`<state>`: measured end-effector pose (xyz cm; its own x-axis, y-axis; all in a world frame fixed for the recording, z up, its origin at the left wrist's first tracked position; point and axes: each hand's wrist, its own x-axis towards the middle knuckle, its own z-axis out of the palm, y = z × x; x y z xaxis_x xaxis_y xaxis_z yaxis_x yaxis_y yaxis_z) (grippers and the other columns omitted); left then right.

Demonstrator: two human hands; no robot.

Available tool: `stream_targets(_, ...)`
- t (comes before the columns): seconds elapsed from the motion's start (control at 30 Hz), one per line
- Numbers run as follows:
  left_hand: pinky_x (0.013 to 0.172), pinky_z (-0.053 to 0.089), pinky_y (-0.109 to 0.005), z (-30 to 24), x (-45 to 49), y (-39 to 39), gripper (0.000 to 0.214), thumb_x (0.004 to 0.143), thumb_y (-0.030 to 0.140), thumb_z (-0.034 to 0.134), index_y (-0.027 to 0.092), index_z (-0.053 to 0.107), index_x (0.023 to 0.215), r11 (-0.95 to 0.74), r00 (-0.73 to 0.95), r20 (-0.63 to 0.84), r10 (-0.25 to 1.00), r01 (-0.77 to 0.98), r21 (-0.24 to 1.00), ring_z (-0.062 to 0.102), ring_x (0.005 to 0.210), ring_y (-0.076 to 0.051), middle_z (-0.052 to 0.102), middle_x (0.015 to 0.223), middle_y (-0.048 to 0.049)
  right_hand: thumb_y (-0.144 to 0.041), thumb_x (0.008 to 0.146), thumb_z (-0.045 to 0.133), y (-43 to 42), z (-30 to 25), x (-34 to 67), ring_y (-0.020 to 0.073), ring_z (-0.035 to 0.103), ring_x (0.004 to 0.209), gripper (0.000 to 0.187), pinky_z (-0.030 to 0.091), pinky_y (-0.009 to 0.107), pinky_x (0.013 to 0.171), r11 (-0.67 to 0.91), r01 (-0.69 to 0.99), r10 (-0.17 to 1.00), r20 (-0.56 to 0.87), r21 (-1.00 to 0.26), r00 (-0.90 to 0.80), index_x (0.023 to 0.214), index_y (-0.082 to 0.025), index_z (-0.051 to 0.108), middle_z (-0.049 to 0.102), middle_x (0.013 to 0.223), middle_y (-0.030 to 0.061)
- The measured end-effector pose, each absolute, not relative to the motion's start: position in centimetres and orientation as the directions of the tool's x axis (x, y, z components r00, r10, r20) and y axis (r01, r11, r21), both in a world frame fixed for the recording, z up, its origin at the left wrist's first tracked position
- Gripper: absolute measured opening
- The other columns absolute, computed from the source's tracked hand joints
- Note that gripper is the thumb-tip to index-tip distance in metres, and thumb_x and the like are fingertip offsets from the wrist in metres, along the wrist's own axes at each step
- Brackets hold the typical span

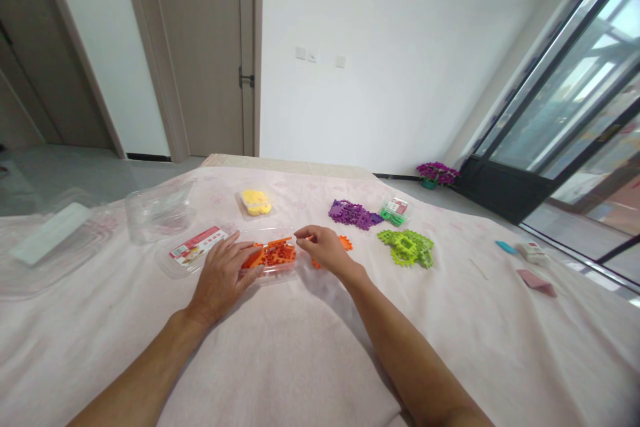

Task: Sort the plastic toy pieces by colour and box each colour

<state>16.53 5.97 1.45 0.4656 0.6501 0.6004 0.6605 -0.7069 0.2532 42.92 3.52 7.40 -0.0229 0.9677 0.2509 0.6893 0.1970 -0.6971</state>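
A clear plastic box (273,275) with orange gear-edged plastic pieces (280,253) inside lies between my hands. My left hand (224,273) holds the box at its left end, thumb along the near side and fingers over the left part. At the right end of the box is my right hand (320,245), its fingers bent and drawn together at the rim; whatever they pinch is hidden. More orange gear pieces (346,243) lie on the cloth, partly behind my right hand. Left of the box is a clear lid with a red and white label (197,245).
Beyond sits a box of yellow pieces (256,202). Purple gears (353,213), a small box of green pieces (394,212) and lime-green gears (407,248) lie to the right. Clear plastic containers (157,213) stand left. A pink cloth (300,360) covers the surface.
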Motion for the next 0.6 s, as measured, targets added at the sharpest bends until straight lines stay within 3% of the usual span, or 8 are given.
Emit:
stream_targets(0.17,0.116,0.024,-0.063,1.7,16.5,5.7,0.039,0.092,0.045,0.058,0.03,0.067,0.127,-0.712,0.479,0.625,0.617,0.677,0.184,0.043,0.14,-0.036,0.067,0.132,-0.0058,-0.034,0.096,0.058,2.3,8.0,41.5,0.0214,0.063,0.105,0.027,0.042,0.034,0.098,0.336,0.858,0.918,0.339,-0.39,-0.205,0.114,-0.024,0.075,0.075,0.113,0.0062)
stream_targets(0.27,0.118,0.02,-0.062,1.8,16.5,5.5,0.037,0.093,0.041,0.057,0.033,0.067,0.127,-0.74,0.508,0.632,0.586,0.654,0.161,0.043,0.14,-0.035,0.067,0.133,-0.0041,-0.035,0.098,0.055,2.1,7.9,41.0,0.0228,0.061,0.105,0.029,0.04,0.036,0.098,0.355,0.889,0.906,0.342,-0.29,-0.251,0.118,-0.023,0.073,0.075,0.108,0.0081)
stream_targets(0.4,0.117,0.021,-0.062,1.8,16.6,5.5,0.03,0.093,0.038,0.056,0.034,0.072,0.119,-0.756,0.533,0.614,0.582,0.633,0.167,0.045,0.139,-0.034,0.069,0.13,-0.0025,-0.033,0.097,0.057,2.2,7.7,40.8,0.0235,0.061,0.105,0.029,0.04,0.036,0.098,0.36,0.892,0.903,0.341,-0.272,-0.261,0.119,-0.024,0.073,0.075,0.106,0.0076)
stream_targets(0.6,0.115,0.027,-0.061,1.8,16.7,5.6,0.033,0.095,0.038,0.054,0.029,0.071,0.122,-0.763,0.55,0.607,0.574,0.629,0.153,0.05,0.134,-0.033,0.069,0.131,-0.004,-0.033,0.096,0.059,2.8,6.9,40.8,0.0225,0.058,0.12,0.034,0.039,0.037,0.105,0.472,0.815,0.861,0.374,-0.337,-0.344,0.129,-0.028,0.067,0.072,0.123,0.0045)
